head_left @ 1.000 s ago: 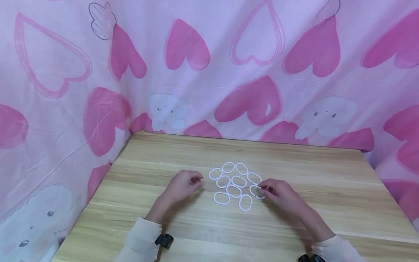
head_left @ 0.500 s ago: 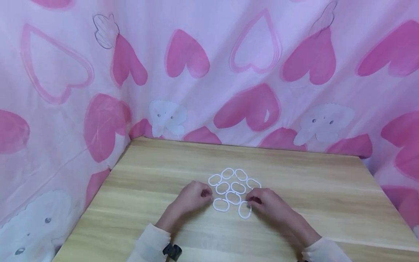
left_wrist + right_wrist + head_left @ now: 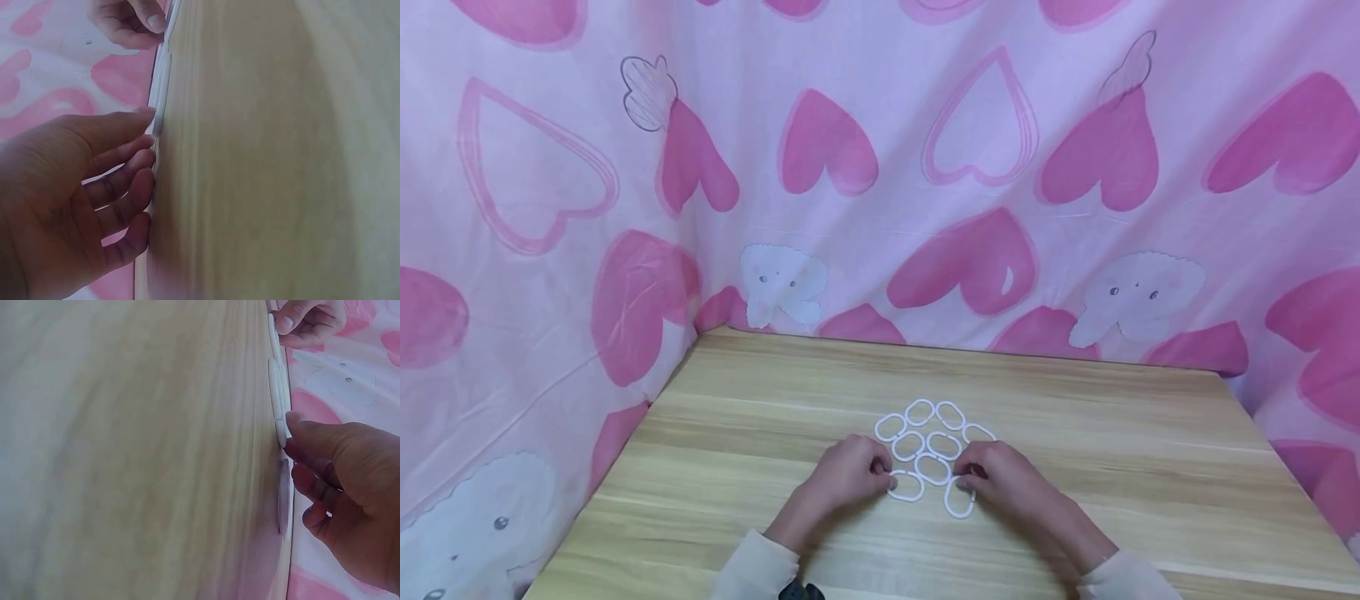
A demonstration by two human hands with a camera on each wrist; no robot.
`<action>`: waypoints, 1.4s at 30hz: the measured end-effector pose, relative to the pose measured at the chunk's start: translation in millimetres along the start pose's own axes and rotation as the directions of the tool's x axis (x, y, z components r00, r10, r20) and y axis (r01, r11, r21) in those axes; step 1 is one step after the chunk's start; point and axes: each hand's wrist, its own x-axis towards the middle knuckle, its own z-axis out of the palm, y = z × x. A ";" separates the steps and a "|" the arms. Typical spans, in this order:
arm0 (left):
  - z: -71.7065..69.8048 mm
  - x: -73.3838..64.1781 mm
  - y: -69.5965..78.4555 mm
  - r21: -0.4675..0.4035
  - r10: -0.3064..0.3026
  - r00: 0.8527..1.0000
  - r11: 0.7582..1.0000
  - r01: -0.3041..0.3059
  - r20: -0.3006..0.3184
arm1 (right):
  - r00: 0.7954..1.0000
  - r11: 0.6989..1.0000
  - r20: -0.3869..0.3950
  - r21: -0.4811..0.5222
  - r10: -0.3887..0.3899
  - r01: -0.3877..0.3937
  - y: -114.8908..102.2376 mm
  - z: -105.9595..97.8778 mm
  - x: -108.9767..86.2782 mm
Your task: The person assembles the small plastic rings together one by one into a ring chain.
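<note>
White oval rings, each with a small gap, lie flat in a cluster on the wooden table (image 3: 760, 400). My left hand (image 3: 848, 472) pinches the left end of the front left ring (image 3: 906, 500) between thumb and forefinger. At the front right ring (image 3: 947, 498), the thumb and forefinger of my right hand (image 3: 1011, 477) close on its upper right side. In the right wrist view another ring (image 3: 284, 499) lies under the curled lower fingers. The head view has that ring hidden behind the right hand.
Several more rings, such as the top ring (image 3: 951, 403) and the far left ring (image 3: 890, 417), lie just beyond both hands. A pink heart-patterned curtain (image 3: 827, 50) hangs along the table's back and sides.
My right hand has moved left from the right-hand ring to the front right one. The left hand has come forward and right onto the front left ring. The head view has tilted up slightly.
</note>
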 end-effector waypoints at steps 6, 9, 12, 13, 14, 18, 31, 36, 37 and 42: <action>2.9 -0.1 2.7 0.028 -0.010 1.000 1.000 0.010 -0.007 | 0.999 0.999 0.012 -0.035 -0.032 0.032 1.9 2.9 4.1; 4.2 -0.2 4.1 0.031 -0.020 1.000 0.999 0.020 -0.014 | 1.000 0.999 0.026 -0.038 -0.014 0.015 1.8 3.6 5.6; 5.9 0.1 4.5 0.031 -0.019 0.999 0.999 0.020 -0.027 | 0.999 0.999 0.031 -0.040 -0.007 0.008 0.7 4.0 7.0; 6.5 0.2 4.6 0.032 -0.023 0.999 0.999 0.024 -0.031 | 0.999 0.999 0.033 -0.043 -0.006 0.007 0.5 4.3 7.3; 7.0 0.4 4.8 0.033 -0.023 0.999 0.999 0.024 -0.033 | 0.999 0.999 0.033 -0.048 -0.009 0.010 0.1 4.5 7.5; 8.9 1.1 4.7 0.047 -0.013 0.999 0.999 0.015 -0.043 | 0.999 0.997 0.033 -0.071 -0.021 0.023 -0.5 5.0 7.2; 10.4 -0.7 3.9 0.100 0.027 0.998 0.995 -0.022 -0.049 | 0.999 0.997 -0.017 -0.074 -0.033 0.032 0.6 4.3 -0.5; 10.4 -3.1 6.4 0.111 0.050 0.998 0.993 -0.044 -0.045 | 1.000 1.000 -0.011 -0.003 0.002 -0.002 0.8 3.8 -0.5; 10.3 -3.5 7.0 0.105 0.054 0.998 0.993 -0.050 -0.043 | 1.000 1.000 -0.003 0.022 0.012 -0.012 1.0 3.5 -0.7; 9.3 -4.0 7.0 -0.007 0.027 0.999 1.000 -0.027 -0.018 | 1.000 0.989 0.000 0.145 0.000 0.000 4.4 3.3 -2.7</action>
